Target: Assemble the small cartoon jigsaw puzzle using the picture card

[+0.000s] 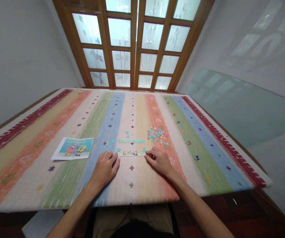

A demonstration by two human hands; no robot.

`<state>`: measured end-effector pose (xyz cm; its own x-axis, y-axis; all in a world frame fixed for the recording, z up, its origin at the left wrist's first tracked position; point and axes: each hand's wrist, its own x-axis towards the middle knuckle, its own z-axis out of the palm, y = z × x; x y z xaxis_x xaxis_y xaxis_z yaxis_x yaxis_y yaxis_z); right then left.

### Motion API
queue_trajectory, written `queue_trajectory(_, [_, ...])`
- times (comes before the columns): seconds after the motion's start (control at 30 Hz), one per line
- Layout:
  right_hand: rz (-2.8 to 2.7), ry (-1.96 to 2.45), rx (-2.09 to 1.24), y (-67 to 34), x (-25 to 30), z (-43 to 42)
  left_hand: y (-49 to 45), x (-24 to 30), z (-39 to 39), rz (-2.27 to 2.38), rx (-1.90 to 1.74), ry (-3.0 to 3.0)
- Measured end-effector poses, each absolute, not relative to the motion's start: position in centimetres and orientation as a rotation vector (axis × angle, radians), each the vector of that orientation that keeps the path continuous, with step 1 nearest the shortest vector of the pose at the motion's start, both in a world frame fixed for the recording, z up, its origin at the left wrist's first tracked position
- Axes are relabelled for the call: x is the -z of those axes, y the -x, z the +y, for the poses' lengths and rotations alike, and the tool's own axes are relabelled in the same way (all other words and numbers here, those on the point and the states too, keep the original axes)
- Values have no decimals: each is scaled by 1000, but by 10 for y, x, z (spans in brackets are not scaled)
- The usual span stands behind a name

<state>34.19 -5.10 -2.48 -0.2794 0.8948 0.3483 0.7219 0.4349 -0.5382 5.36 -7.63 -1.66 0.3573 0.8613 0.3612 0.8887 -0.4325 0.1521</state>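
Observation:
In the head view, a joined strip of jigsaw pieces [130, 153] lies flat on the tablecloth between my hands. My left hand [106, 168] is closed, with finger and thumb at the strip's left end. At the right end, my right hand [159, 160] is closed in a pinch on the edge. Just beyond lies a second joined row of turquoise jigsaw pieces [131, 141], touched by neither hand. A heap of loose jigsaw pieces [156, 133] sits beyond my right hand. The exact contact under the fingertips is too small to make out.
A printed cartoon picture [73, 148] lies on the table left of my left hand. A few single turquoise pieces [113, 141] are scattered near the upper row. The striped tablecloth [131, 177] covers the table, whose near edge is just before my lap.

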Motion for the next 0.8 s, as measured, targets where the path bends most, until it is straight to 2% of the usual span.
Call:
queue_trajectory(0.5, [-2047, 1383, -361, -338, 22, -52, -54, 12, -73, -1690, 635, 2518])
queue_trajectory(0.8, [-2042, 1388, -354, -338, 21, -52, -52, -12, -19, -1754, 680, 2555])
